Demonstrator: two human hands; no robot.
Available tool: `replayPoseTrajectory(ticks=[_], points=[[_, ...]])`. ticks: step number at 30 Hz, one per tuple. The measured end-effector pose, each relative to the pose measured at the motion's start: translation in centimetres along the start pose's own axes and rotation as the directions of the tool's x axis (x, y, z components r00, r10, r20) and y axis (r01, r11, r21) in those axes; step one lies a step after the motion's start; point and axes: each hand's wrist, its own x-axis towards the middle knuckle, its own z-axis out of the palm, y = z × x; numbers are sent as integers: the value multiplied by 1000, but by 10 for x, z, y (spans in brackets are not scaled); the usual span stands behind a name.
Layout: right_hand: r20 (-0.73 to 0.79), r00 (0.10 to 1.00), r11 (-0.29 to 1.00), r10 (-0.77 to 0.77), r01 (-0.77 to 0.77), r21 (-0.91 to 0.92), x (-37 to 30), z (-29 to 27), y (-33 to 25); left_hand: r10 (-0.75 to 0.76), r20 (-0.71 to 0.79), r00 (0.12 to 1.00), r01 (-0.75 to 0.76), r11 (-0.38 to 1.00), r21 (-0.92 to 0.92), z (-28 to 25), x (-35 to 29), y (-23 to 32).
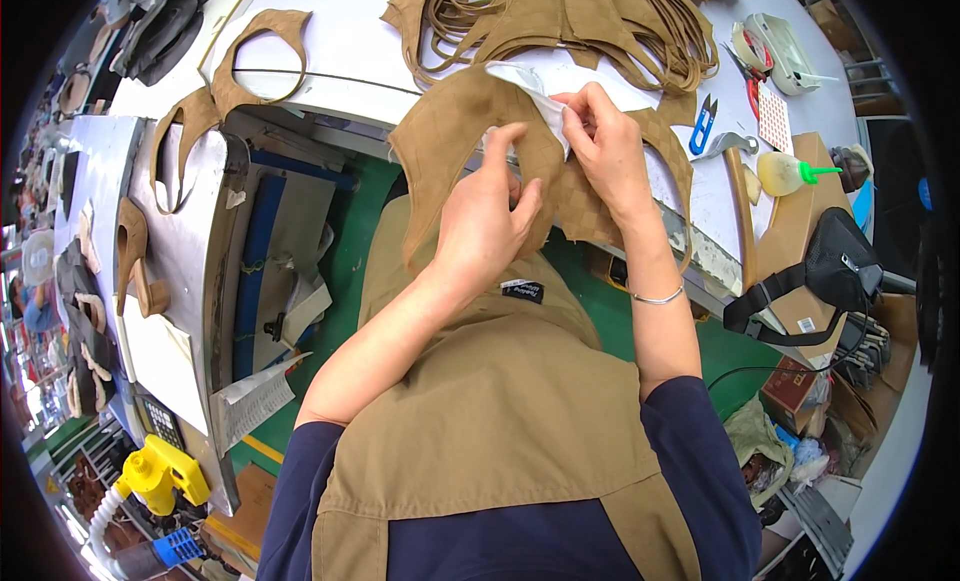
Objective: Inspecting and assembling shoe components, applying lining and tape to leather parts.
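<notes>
Tan woven-pattern shoe upper piece (455, 131) hangs between two hands above the lap, just off the edge of the white bench (340, 51). Left hand (485, 216) has fingers pinching its inner edge; right hand (600, 146) has fingers pressed together on one strip of white backing paper (530, 86). Peeling too fast could tear the strip, and the limp piece could fold onto itself and stick. Beyond: one pair of blue thread snips (704, 123), one yellow glue bottle with green nozzle (785, 172), one heap of cut tan uppers (580, 21), too tangled to count.
</notes>
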Motion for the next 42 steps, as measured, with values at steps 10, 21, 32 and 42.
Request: replayPoseTrajectory(ticks=[10,21,32,42], points=[[-37,984,983,-172,170,-63,3,3,2,107,162,981,-172,870,462,-7,12,-10],[-55,998,997,-38,41,64,3,6,-1,226,164,960,-277,707,651,-3,30,-6],[-86,994,991,-65,74,110,1,9,-5,7,162,987,-33,987,159,-2,64,-11],[-98,995,985,-8,25,172,0,11,0,-96,180,979,63,981,183,4,71,-7]])
